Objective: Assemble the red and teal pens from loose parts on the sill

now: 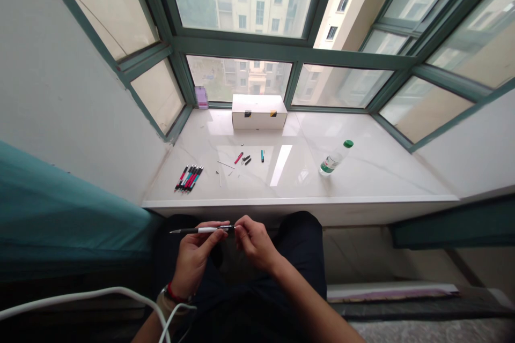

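Observation:
My left hand is closed around the barrel of a black and white pen, held level above my lap with its pointed tip to the left. At the pen's right end, the fingers of my right hand are pinched together on it; they hide whatever small part is there. Beyond my hands, on the white sill, lie loose pen parts: a red barrel piece, several small black pieces, a teal piece and a thin rod. Several pens lie side by side at the left.
A white box stands at the back of the sill against the window. To the right is a tilted-looking clear bottle with a green cap. A white cable runs past my left wrist. A teal curtain hangs at the left.

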`<state>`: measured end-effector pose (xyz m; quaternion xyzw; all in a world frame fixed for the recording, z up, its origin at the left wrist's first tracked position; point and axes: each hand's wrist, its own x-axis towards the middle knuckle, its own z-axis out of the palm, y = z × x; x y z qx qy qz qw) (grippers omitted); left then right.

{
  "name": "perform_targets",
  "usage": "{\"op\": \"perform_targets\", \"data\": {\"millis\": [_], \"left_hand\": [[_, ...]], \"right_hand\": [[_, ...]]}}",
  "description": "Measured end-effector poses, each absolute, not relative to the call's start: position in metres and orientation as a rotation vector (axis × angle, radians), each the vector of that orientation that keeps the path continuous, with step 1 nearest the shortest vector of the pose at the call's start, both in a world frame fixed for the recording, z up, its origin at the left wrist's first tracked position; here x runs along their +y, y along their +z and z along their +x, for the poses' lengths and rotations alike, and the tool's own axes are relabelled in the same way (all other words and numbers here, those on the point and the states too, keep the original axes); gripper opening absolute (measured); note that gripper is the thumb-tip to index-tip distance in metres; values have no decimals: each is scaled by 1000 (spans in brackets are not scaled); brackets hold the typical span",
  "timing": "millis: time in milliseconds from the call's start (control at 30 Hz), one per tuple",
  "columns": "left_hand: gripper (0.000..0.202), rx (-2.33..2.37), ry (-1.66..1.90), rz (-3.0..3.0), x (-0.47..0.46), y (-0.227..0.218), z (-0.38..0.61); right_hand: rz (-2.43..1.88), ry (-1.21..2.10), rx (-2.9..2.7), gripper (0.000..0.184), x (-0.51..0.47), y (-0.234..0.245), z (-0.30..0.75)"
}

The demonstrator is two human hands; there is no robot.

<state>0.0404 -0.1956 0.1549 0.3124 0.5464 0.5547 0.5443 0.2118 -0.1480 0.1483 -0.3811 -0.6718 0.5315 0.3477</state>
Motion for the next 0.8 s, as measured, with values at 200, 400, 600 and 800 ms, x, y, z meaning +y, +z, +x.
{"op": "perform_targets", "data": {"millis": [200, 400, 600, 800], "left_hand": [[30, 1346, 1309, 769, -194, 159, 43], [31, 1356, 1331, 749, -192, 158, 42], [29, 1356, 1291, 798, -193, 156, 42], [29, 1346, 1314, 766, -196, 153, 41]], "right_hand": [[-1039, 1445, -1667, 46, -145, 144, 211], [-1011, 1344, -1698, 25, -145, 146, 214], [-1019, 1386, -1685, 29, -147, 144, 210], [-950, 1453, -1703, 31, -149, 144, 211]]}}
